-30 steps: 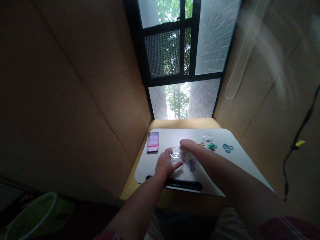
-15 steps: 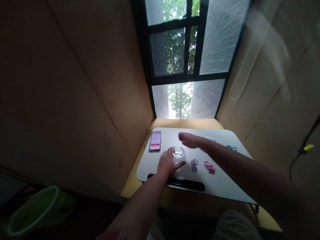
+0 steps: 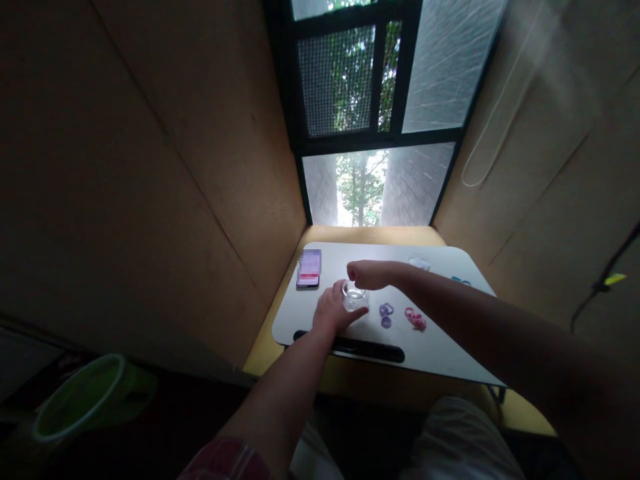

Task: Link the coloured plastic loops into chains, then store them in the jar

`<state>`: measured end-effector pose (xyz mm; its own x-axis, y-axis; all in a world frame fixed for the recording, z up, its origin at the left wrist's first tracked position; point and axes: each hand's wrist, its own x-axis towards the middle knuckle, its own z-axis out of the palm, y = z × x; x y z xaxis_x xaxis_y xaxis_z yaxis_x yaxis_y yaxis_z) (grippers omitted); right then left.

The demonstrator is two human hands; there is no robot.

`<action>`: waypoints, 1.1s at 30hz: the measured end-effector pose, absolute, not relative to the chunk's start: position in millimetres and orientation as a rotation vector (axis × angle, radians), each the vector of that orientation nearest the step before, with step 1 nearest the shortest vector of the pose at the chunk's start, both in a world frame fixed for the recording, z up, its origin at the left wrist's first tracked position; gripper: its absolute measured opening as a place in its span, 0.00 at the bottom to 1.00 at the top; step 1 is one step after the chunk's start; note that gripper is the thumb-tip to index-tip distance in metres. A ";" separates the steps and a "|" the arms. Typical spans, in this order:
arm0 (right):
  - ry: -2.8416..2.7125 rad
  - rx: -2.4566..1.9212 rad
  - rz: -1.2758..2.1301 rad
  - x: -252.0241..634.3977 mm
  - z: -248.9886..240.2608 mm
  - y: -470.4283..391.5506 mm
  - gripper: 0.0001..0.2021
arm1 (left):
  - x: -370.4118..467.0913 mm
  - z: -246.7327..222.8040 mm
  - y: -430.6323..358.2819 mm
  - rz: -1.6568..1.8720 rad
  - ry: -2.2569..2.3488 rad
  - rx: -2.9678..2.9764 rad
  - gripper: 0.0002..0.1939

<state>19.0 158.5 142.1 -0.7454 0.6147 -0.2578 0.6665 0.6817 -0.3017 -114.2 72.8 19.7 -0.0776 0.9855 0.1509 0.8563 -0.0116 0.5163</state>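
My left hand (image 3: 332,309) is wrapped around the side of a small clear glass jar (image 3: 355,302) standing on the white table. Over the jar's far rim is my right hand (image 3: 369,273), its fingers closed; whatever they may hold is hidden. Just right of the jar lies a small bunch of purple hair ties (image 3: 386,315). Farther right is a bunch of pink hair ties (image 3: 415,319). Behind my right forearm, a clear round lid-like piece (image 3: 419,262) rests on the table, and some teal bands (image 3: 460,281) are partly covered by the arm.
A phone (image 3: 309,268) lies at the left of the white folding table (image 3: 295,317), which has a black slot (image 3: 370,349) along its near edge. A window (image 3: 360,193) is behind the table. On the floor at left stands a green bucket (image 3: 95,393).
My right hand has come slightly left and nearer to the jar, now over its rim. The left hand keeps hold of the jar. The whole view has shifted a little.
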 end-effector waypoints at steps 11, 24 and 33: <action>2.690 1.111 -0.867 27.3 128.2 169.7 0.13 | -115.5 17.3 73.3 0.710 2.004 1.947 0.46; 2.664 1.279 -1.091 22.8 119.5 163.7 0.08 | -116.2 18.7 73.5 0.734 1.981 1.964 0.46; 2.674 1.262 -1.162 19.5 119.5 164.2 0.05 | -115.4 21.7 72.3 0.723 1.981 1.954 0.47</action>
